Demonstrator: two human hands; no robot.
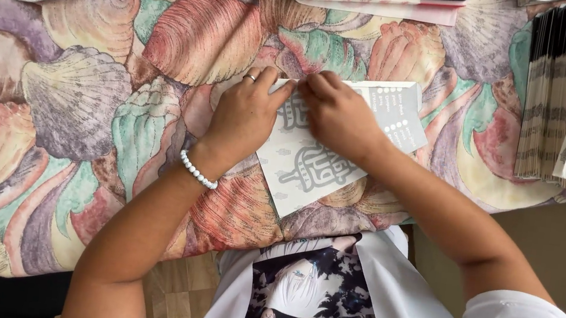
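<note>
Near the table's front edge, on the seashell-print tablecloth (75,97), I see a flat white paper bag (318,163) with grey print. My left hand (245,115) and right hand (337,115) pinch its far edge, fingertips closed on the paper.

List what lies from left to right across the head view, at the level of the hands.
Shell-patterned tablecloth → left hand with a ring and a white bead bracelet → right hand, both pressing on the pale printed paper sheet → upright stack of printed cards.
</note>
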